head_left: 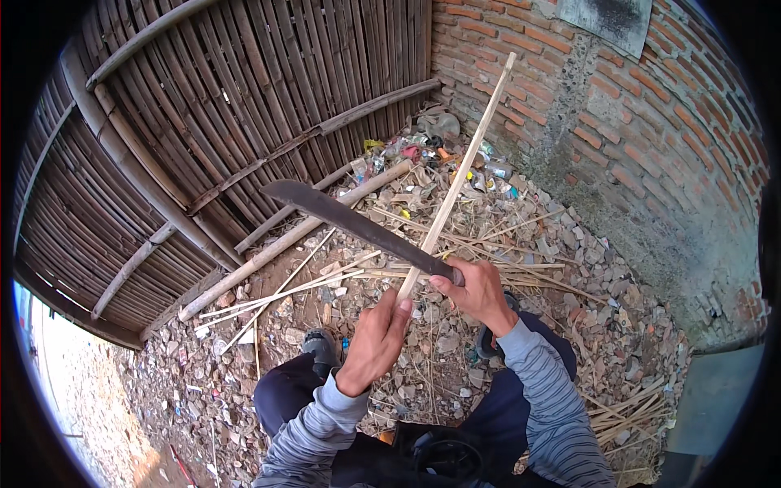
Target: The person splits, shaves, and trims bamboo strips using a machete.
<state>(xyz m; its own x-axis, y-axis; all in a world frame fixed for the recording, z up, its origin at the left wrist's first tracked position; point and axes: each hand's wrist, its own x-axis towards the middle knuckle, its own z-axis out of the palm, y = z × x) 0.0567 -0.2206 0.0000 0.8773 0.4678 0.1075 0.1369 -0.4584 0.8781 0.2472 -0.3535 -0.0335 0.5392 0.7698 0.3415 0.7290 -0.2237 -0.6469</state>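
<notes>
My left hand (376, 337) is closed round the lower end of a long, pale bamboo strip (460, 180), which slants up and away to the right. In my right hand (480, 294) is the handle of a machete (358, 230) with a dark, broad blade. The blade points to the far left and crosses the strip just above my left hand, apparently touching it. Both hands are in front of my knees. Beneath the blade, several thin bamboo strips (325, 279) lie across one another on the ground.
A bamboo slat fence (244, 106) rises at the left, a brick wall (626, 122) at the right. A thick pole (277, 248) lies along the fence. Litter (488, 175) fills the far corner. Another pile of strips (630, 419) is by my right side. Stony rubble covers the ground.
</notes>
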